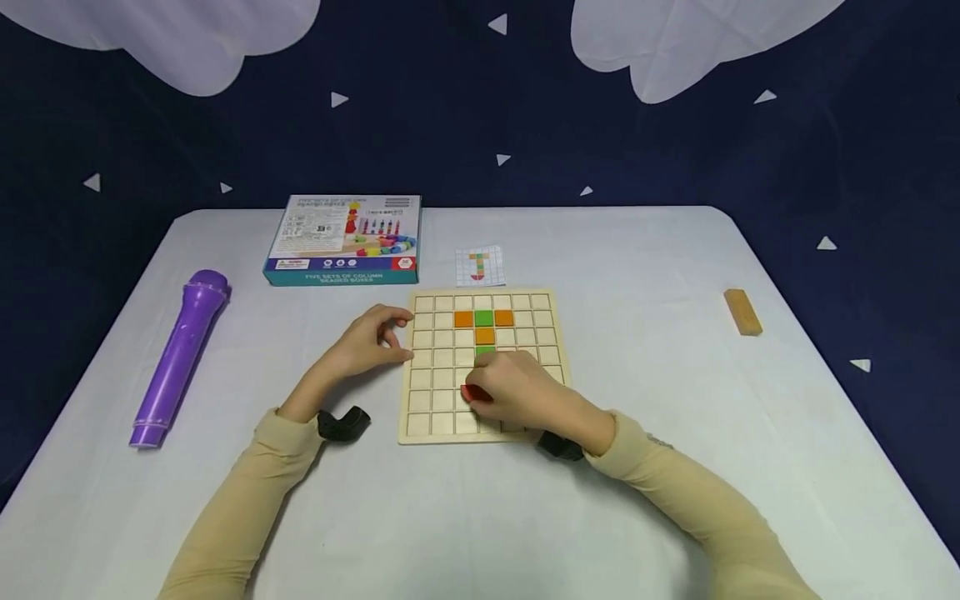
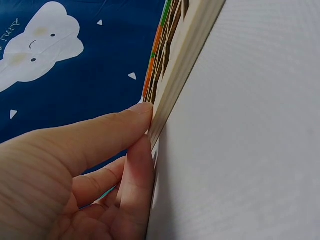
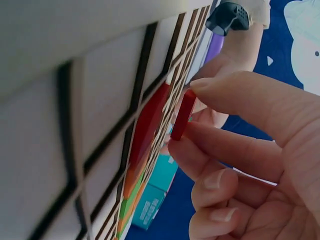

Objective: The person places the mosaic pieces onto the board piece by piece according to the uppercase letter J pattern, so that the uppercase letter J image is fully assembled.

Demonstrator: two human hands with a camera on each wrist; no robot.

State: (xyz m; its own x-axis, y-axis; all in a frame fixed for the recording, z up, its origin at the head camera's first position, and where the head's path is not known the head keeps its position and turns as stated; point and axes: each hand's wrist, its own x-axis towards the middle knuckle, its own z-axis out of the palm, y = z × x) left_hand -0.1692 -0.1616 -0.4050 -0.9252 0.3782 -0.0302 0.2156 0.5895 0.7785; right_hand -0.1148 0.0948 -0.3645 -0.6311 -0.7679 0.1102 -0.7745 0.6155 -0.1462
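Observation:
A square wooden grid board (image 1: 420,402) lies on the table. On it, a green tile (image 1: 483,318) sits between two orange tiles, with an orange tile (image 1: 485,336) and another green one below. My right hand (image 1: 517,387) is over the lower middle of the board, pinching a small red tile (image 3: 184,115) between thumb and fingers. Another red tile (image 3: 148,125) lies on the grid in the right wrist view; my hand hides it in the head view. At the board's left edge, my left hand (image 1: 367,342) touches the rim with thumb and fingertips set apart.
Behind the board lies a small card (image 1: 495,265) printed with a coloured tile figure. A toy box (image 1: 345,242) is at the back left, a purple microphone-shaped toy (image 1: 180,358) at far left. A wooden block (image 1: 742,312) rests at the right.

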